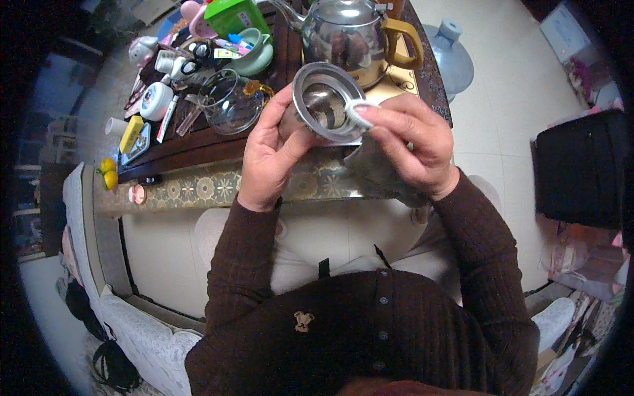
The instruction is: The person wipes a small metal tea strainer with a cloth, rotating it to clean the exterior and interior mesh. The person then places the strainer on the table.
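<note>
My left hand (267, 153) grips a stainless steel strainer cup (322, 101) by its side, its open mouth tilted up towards me. In my right hand (418, 141) is a greyish cloth (380, 166), pinched between thumb and fingers. A folded bit of that cloth wraps over the right side of the cup's wide rim, and the rest hangs below my fingers. Just left of the cup stands a clear glass teapot (230, 106) with an amber-coloured handle. Behind the cup is a shiny metal kettle (344, 44) with a tan handle.
Dark wooden tea table (198, 148) before me, with patterned cloth (225, 188) along its near edge. Left on it: a green pot (252, 57) with pens, a white jar (156, 101), a yellow box (131, 134). Mandarins (110, 178) sit far left. A water bottle (450, 64) stands right.
</note>
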